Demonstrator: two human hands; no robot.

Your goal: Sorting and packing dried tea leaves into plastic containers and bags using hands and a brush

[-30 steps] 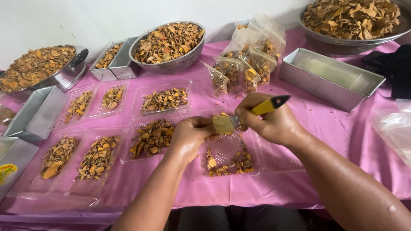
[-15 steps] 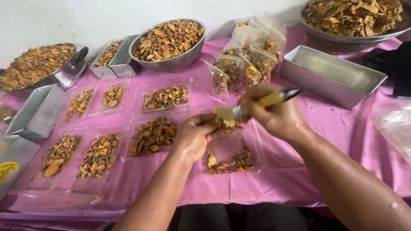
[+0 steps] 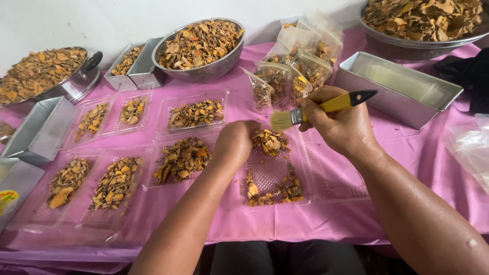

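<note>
There is one view only, from the camera on my head. It looks steeply down and forward across the table [image 3: 407, 153], at close range. My forearms enter from the bottom edge; my left hand [image 3: 235, 142] and right hand [image 3: 341, 125] sit just above frame center. The table's near edge runs along the lower part of the frame. The wall [image 3: 127, 20] closes off the upper left. Bowls are cut by the top and left edges. No second view shares this scene.
</note>
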